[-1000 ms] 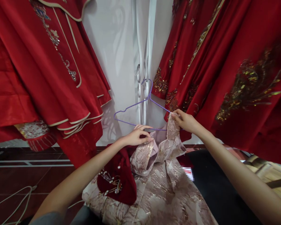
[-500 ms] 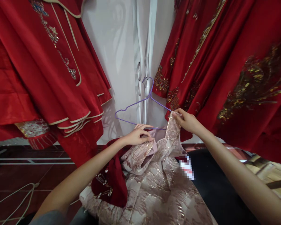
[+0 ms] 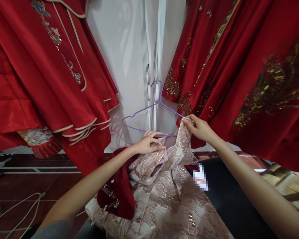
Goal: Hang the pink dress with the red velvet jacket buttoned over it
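Observation:
A pale pink brocade garment [image 3: 164,202] with gold pattern and a dark red velvet sleeve [image 3: 117,192] hangs in front of me. A purple wire hanger [image 3: 142,114] sits half inside its neck opening. My left hand [image 3: 148,143] is closed on the garment's left shoulder edge, just below the hanger's bottom bar. My right hand [image 3: 199,127] pinches the garment's right shoulder where it meets the hanger's right arm.
Red embroidered gowns hang at the left [image 3: 47,76] and right [image 3: 241,76]. Between them are white cabinet doors [image 3: 129,49] with handles. A dark red tiled floor [image 3: 27,186] with a pale cord [image 3: 17,209] lies at lower left. A black surface [image 3: 229,199] is at lower right.
The garment has shifted slightly and its red sleeve has swung a little left and lower. Both hands keep their grips near the hanger.

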`<state>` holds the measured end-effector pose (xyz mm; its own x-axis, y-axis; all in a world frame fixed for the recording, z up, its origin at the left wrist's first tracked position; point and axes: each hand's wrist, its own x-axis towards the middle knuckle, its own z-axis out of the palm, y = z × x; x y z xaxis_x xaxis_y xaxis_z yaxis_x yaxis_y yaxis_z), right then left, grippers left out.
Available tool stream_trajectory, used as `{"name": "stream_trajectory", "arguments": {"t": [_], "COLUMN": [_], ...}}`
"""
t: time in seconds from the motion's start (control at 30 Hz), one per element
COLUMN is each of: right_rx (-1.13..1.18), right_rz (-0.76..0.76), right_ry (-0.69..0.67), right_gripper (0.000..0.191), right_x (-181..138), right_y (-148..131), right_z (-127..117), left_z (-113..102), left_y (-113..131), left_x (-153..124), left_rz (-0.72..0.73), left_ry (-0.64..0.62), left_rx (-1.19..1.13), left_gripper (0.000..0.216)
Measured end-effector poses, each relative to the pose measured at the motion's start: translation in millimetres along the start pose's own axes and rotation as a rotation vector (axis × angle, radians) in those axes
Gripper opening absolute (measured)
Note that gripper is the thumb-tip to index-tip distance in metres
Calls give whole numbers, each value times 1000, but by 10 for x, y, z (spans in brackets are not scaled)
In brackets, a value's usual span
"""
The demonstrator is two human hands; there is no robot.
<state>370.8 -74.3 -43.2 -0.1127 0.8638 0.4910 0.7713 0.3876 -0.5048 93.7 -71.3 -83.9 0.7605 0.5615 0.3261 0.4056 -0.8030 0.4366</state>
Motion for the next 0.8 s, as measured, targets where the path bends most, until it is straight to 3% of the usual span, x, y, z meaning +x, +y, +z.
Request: {"name": "stream_trajectory", "arguments": {"t": [0.8], "right_rx": [-14], "right_rz": [5], "right_ry": [40], "right_gripper": [32], "right_x": [39], "right_y": [51], "right_z": [32], "left_z": [5], "left_y": [79], "left_x": [-24], "left_rz": [-16], "left_ry": [38], "left_rx": [32], "left_gripper": [25]}}
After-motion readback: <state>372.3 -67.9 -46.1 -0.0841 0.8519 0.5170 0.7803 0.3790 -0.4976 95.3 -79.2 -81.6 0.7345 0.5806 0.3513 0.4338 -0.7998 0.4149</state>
